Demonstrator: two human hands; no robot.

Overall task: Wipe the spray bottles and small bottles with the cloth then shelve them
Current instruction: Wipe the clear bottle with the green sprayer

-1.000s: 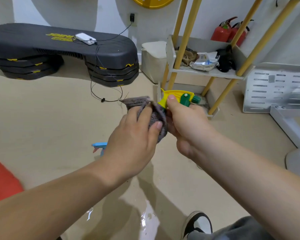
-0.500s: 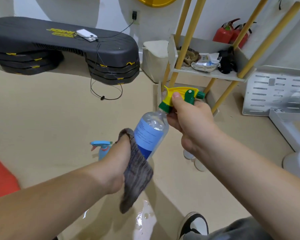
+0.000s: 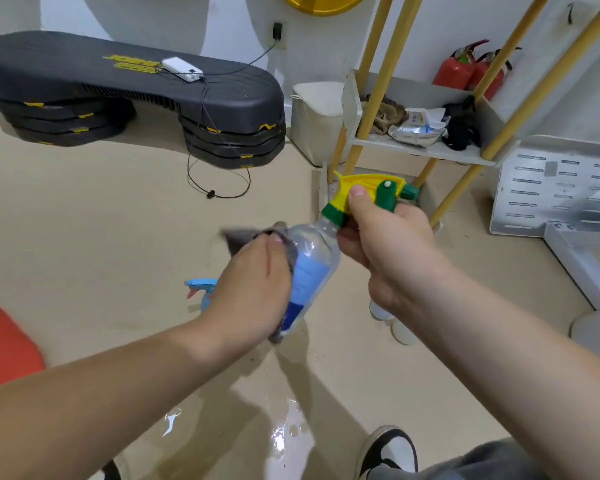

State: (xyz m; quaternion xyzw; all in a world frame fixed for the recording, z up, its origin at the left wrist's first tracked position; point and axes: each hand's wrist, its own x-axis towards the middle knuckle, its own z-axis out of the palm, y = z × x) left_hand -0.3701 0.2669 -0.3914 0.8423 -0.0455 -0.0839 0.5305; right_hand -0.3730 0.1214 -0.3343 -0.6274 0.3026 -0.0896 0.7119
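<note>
My right hand [image 3: 385, 244] grips the yellow and green trigger head of a clear spray bottle with a blue label [image 3: 312, 265], which hangs tilted in mid-air. My left hand [image 3: 253, 289] wraps a grey cloth [image 3: 243, 237] around the bottle's left side, fingers curled on it. A second spray bottle with a light blue head [image 3: 201, 289] stands on the floor, partly hidden behind my left hand. Two small white bottles [image 3: 395, 323] sit on the floor under my right wrist. The shelf with yellow poles [image 3: 420, 150] stands behind.
Stacked black step platforms [image 3: 136, 98] with a cable lie at the back left. A white bin [image 3: 316, 123] stands beside the shelf, red extinguishers [image 3: 465, 71] behind it. A perforated metal panel [image 3: 555, 192] leans at right. A red mat [image 3: 4, 341] lies left. My shoe [image 3: 388, 452] is below.
My left hand with the cloth slid down off the bottle, then came back up along its side. The bottle now tilts more and sits slightly higher.
</note>
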